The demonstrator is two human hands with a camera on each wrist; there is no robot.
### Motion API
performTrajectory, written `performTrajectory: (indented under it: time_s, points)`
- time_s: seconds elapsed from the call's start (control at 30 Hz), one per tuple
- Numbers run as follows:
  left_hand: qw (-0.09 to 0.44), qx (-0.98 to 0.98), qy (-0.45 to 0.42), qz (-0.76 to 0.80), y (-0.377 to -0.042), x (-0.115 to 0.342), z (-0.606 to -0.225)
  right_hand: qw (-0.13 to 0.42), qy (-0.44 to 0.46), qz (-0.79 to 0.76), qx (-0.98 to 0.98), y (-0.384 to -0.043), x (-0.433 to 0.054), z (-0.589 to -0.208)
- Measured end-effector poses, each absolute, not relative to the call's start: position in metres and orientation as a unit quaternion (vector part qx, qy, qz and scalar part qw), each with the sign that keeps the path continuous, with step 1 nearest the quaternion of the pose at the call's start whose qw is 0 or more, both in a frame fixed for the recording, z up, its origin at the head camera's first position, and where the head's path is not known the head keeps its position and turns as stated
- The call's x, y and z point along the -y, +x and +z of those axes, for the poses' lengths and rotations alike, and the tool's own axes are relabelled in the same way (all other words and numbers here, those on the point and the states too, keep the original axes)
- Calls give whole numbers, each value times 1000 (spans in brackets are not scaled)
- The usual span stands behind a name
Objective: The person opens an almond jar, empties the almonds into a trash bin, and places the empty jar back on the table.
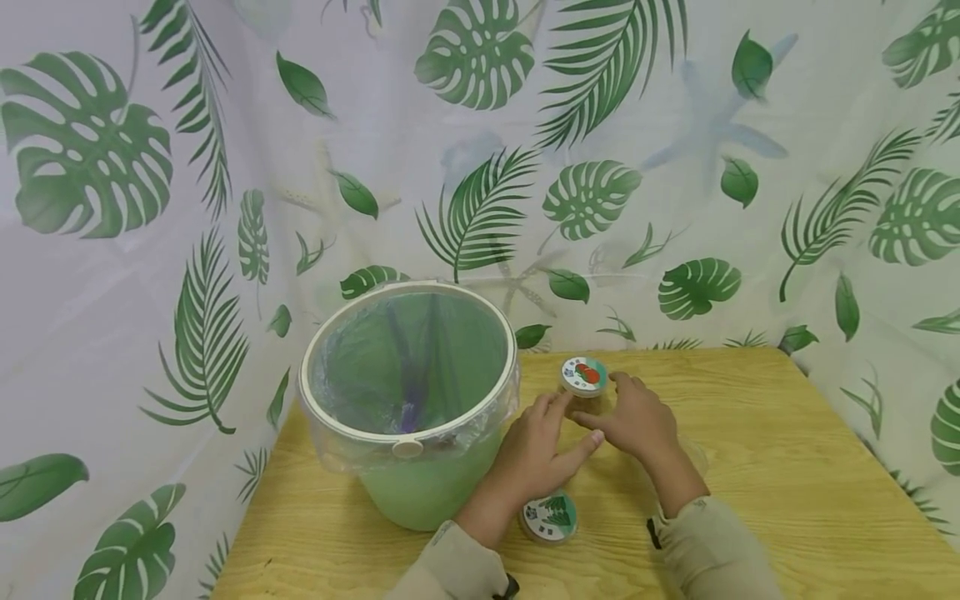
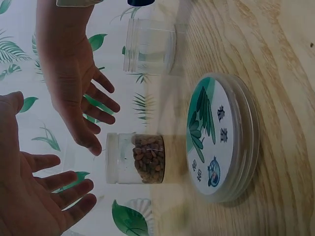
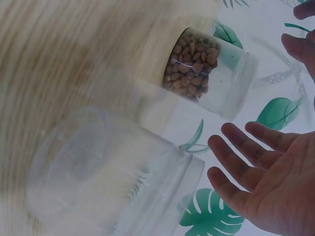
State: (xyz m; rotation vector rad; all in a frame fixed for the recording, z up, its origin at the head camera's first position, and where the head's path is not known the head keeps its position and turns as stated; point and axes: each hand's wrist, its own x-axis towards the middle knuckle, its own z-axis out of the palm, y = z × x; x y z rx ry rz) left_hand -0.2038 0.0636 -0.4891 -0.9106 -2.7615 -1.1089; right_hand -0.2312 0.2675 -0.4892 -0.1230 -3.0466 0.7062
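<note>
A clear jar about half full of brown seeds or nuts stands on the table, wearing a lid with a red-fruit label. My left hand is spread at its near left side, thumb pointing right. Across from it, my right hand reaches toward the jar's right side with relaxed fingers. In both wrist views the fingers show a gap from the jar. A loose round lid with a green-leaf label lies flat under my left wrist. To the right stands an uncapped, transparent jar, partly hidden by my right arm.
A green bucket with a pale rim and clear plastic liner stands left of my left hand, close to the forearm. Something purple shows inside it. Leaf-print sheeting rises behind the wooden table and along its left.
</note>
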Motion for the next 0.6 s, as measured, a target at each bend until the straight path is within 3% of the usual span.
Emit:
performTrajectory:
  time_s: [0.6]
  points:
    - [-13,897,-226,-380,-231,-87,-495,-44,-56,237,969,-246,-278,-492]
